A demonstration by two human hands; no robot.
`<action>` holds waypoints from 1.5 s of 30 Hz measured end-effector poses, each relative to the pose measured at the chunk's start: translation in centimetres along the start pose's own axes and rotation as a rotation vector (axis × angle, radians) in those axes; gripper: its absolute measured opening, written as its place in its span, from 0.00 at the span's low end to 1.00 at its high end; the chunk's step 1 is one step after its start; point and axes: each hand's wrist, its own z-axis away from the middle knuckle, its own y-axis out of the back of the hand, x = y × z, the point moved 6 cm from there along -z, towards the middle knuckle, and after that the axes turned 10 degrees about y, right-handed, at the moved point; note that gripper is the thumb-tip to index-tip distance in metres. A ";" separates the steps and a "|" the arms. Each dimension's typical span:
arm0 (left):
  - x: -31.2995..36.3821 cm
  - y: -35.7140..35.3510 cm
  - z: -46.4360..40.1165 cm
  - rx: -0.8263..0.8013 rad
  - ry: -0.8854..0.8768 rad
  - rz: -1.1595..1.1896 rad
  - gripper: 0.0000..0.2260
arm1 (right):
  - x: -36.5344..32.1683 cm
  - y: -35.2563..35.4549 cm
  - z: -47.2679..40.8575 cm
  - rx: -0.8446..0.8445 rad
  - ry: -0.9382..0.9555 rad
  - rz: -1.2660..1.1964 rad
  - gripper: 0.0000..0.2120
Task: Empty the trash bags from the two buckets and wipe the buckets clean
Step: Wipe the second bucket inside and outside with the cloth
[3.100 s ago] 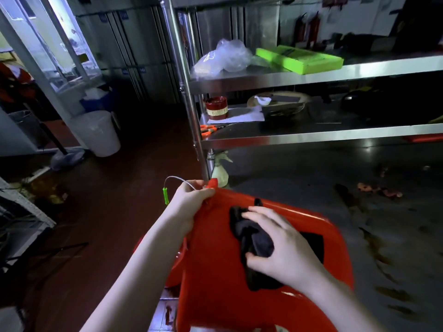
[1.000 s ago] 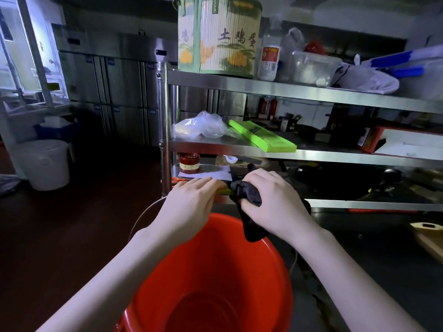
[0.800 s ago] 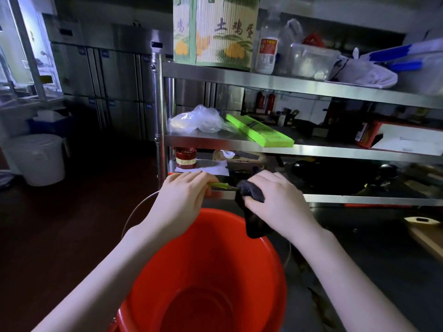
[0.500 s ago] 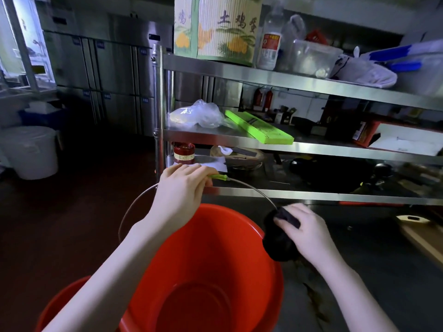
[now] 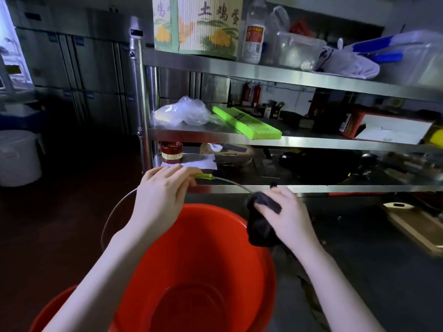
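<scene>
Item: red bucket (image 5: 206, 267), upright and mouth up at the counter's left edge, no bag visible inside; inner wall and floor show bare
Second item: another red bucket (image 5: 55, 305), only a curve of rim visible at lower left, beneath the left forearm; contents cannot be told
Handle: wire bail (image 5: 115, 212) raised above the rim, with a green grip (image 5: 203, 176) at its top
Left hand (image 5: 163, 195): fingers curled over the grip, holding the bail up
Right hand (image 5: 287, 216): fingers closed round a dark cloth (image 5: 260, 226), bunched against the bail's right side just above the rim
Step in hand (judged): wiping the wire bail down towards its right-hand pivot
Method advised: keep the bail held taut with the left hand so the wire does not swing; wrap the cloth fully round the wire and draw it along in one pass; finish at the pivot and the rim's lip, where grime tends to collect; mind the bucket near the counter edge, as a sideways pull could tip it
Counter (image 5: 359, 271): dark, stained surface to the right of the bucket
Surroundings: steel shelf rack (image 5: 263, 73) directly behind, carrying a green flat box (image 5: 247, 123), a clear plastic bag (image 5: 184, 113), a red jar (image 5: 171, 152) and a printed carton (image 5: 196, 22)
Obstruction: lowest shelf edge sits close behind the raised bail, limiting room to lift it further
Floor, left: white bin (image 5: 16, 156), well apart
</scene>
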 end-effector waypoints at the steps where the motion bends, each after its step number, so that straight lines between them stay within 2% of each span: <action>1: -0.2 0.0 0.0 -0.006 0.005 -0.001 0.11 | 2.4 -0.5 2.0 -0.007 -0.113 -0.087 0.07; 5: 0.4 -0.5 -0.3 -0.035 -0.003 -0.003 0.11 | 7.7 -2.7 9.2 -0.046 -0.451 -0.344 0.07; 7: 0.6 -0.5 -0.3 -0.030 0.000 0.002 0.11 | 7.8 -2.6 8.8 -0.070 -0.443 -0.303 0.08; 11: -0.3 -0.2 -0.3 -0.030 0.024 -0.002 0.12 | 3.4 -0.7 2.6 -0.025 -0.199 -0.081 0.08; 17: 0.3 0.0 -0.1 -0.009 -0.007 -0.040 0.13 | -9.5 -1.6 -4.9 0.054 0.289 0.292 0.08; 19: 0.2 0.4 -0.1 0.014 -0.005 -0.034 0.13 | -10.3 -2.0 -5.3 0.038 0.353 0.301 0.08; 22: 0.6 0.5 -0.2 0.021 0.008 -0.038 0.12 | -6.4 -0.8 -4.1 0.002 0.270 0.213 0.07; 26: -0.2 0.2 -0.6 -0.022 0.060 -0.007 0.14 | 2.9 -1.2 1.5 0.001 -0.109 -0.048 0.08; 30: -0.2 -0.5 -0.9 -0.071 0.089 -0.012 0.15 | 7.4 -3.6 7.7 -0.002 -0.404 -0.256 0.06; 32: 0.1 -0.6 -1.1 -0.086 0.089 -0.032 0.14 | 8.1 -3.8 7.7 -0.074 -0.403 -0.212 0.07; 34: -0.1 -0.7 -1.5 -0.145 0.089 -0.064 0.13 | 8.2 -3.0 6.4 -0.114 -0.371 -0.069 0.10; 38: 0.8 -0.3 -1.6 -0.256 0.124 -0.193 0.16 | 5.4 0.7 3.1 0.114 -0.270 0.077 0.12; 40: 2.1 -0.3 -1.5 -0.283 0.207 -0.221 0.20 | 2.9 1.8 1.2 0.158 -0.192 0.042 0.12; 42: 2.9 -0.5 -1.8 -0.304 0.303 -0.166 0.21 | 0.4 1.5 -0.5 0.117 -0.116 -0.058 0.11; 45: 4.9 -0.8 -2.6 -0.430 0.444 0.081 0.20 | -2.5 0.8 -2.0 0.043 -0.061 -0.186 0.08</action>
